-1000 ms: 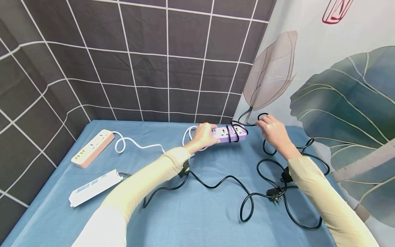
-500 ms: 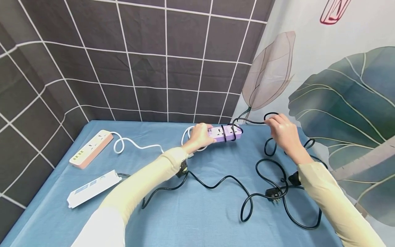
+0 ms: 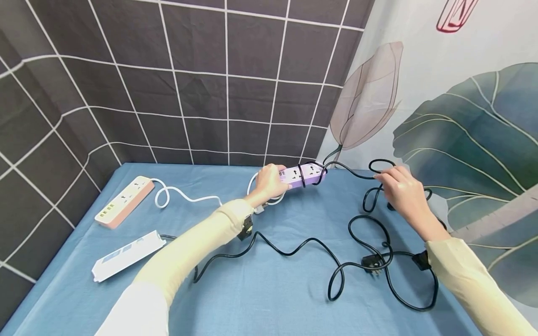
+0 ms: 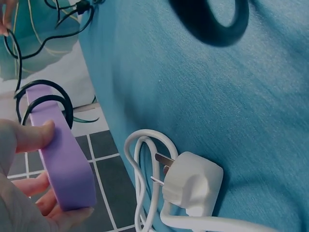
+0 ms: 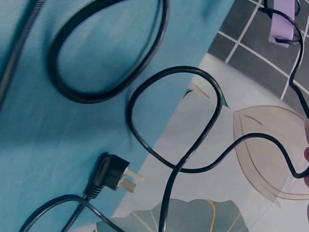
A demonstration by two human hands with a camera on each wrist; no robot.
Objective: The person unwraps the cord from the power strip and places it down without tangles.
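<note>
My left hand (image 3: 269,183) grips the near end of a purple power strip (image 3: 306,174), held up at the back of the blue table. In the left wrist view the thumb lies along the strip's side and the fingers reach round its end. Black cord (image 4: 63,99) loops around the strip's far end. From there it runs right to my right hand (image 3: 401,189), which pinches it between thumb and fingers. In the right wrist view only the fingertips (image 5: 307,154) show at the right edge, with the cord trailing from them in a loose loop.
A white and pink power strip (image 3: 125,201) and a white one (image 3: 128,255) lie at the left. A white plug (image 4: 193,181) with coiled cord sits below my left hand. Black cords and a black plug (image 3: 372,263) spread across the middle and right of the blue table (image 3: 269,303).
My right hand has moved right and slightly nearer, drawing the black cord out longer from the strip. The purple power strip has shifted slightly left and tilted up at its far end.
</note>
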